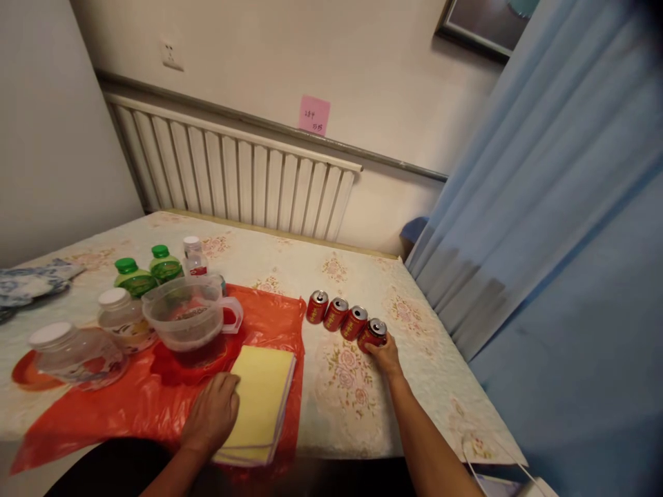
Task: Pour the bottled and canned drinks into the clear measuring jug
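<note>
Several red drink cans stand upright in a slanting row on the flowered tablecloth, their tops opened. My right hand (386,355) has its fingers and thumb around the nearest, rightmost can (371,336), which stands at the end of the row. Beside it are the second can from the right (354,323), another can (336,315) and the leftmost can (317,307). My left hand (211,408) lies over the red plastic sheet (269,314), its fingertips at the left edge of a stack of yellow paper (262,393). Nothing shows in its grasp.
On the left stand a clear measuring jug (184,321), a large clear jar (77,359), a smaller jar (124,321), two green-capped bottles (135,279) and a white-capped bottle (195,259). A radiator (233,172) lines the wall; a blue curtain (539,207) hangs right.
</note>
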Motion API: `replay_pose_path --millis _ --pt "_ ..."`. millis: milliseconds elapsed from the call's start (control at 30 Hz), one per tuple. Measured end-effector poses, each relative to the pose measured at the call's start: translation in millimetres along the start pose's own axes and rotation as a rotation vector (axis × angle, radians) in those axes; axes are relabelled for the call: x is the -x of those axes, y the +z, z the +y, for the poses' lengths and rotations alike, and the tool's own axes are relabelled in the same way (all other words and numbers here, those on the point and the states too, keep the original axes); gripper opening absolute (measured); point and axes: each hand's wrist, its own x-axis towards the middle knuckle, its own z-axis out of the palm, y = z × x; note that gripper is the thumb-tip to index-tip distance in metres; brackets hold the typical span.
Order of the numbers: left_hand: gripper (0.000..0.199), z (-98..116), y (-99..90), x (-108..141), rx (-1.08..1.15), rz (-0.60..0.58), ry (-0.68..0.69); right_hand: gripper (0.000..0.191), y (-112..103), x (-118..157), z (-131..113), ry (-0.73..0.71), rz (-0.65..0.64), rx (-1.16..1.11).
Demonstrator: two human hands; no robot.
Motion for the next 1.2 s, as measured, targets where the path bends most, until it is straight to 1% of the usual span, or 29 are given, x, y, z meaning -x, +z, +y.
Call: replay_pose_path --millis 167,300,400,500,600,733,833,1000,1100,1200 --pt "0.026 2.1 -2.2 -0.2 0.006 -0.026 -0.028 0.063 6.8 12.3 -5.2 0.027 0.045 0.040" --pt "0.026 4.6 -4.6 0.0 0.016 -0.030 -0.049 0.064 14.1 36.9 -14.2 0.021 0.059 0.057" --pt "0.025 6.4 -7.1 0.9 0.012 -0.022 -0.031 0.066 22.5 62.1 -22.4 -0.044 0.051 0.078" --pt "0.024 8.5 -10.0 2.1 0.025 -0.030 -0.025 0.067 35.6 84.1 -38.3 -0.144 -0.015 0.087" --pt "0.023 10.8 -12.6 3.8 0.029 -0.033 -0.031 0.064 52.8 96.7 -69.0 -0.299 -0.121 0.085" --pt "0.022 13.0 -14.2 6.4 0.028 -0.035 -0.048 0.056 78.6 99.4 -127.9 -0.600 -0.198 0.134" --pt "0.020 13.8 -14.7 8.2 0.043 -0.032 -0.060 0.053 99.1 94.6 -171.6 -0.775 -0.260 0.151" --pt "0.020 13.9 -13.9 10.7 0.060 -0.048 -0.096 0.057 137.8 82.7 -229.3 -0.949 -0.337 0.184" --pt "0.020 12.8 -10.4 12.7 0.076 -0.044 -0.109 0.060 161.0 78.5 -257.0 -1.046 -0.350 0.217" --pt "0.020 11.4 -6.3 14.4 0.086 -0.039 -0.117 0.063 179.9 77.3 -279.9 -1.150 -0.362 0.294"
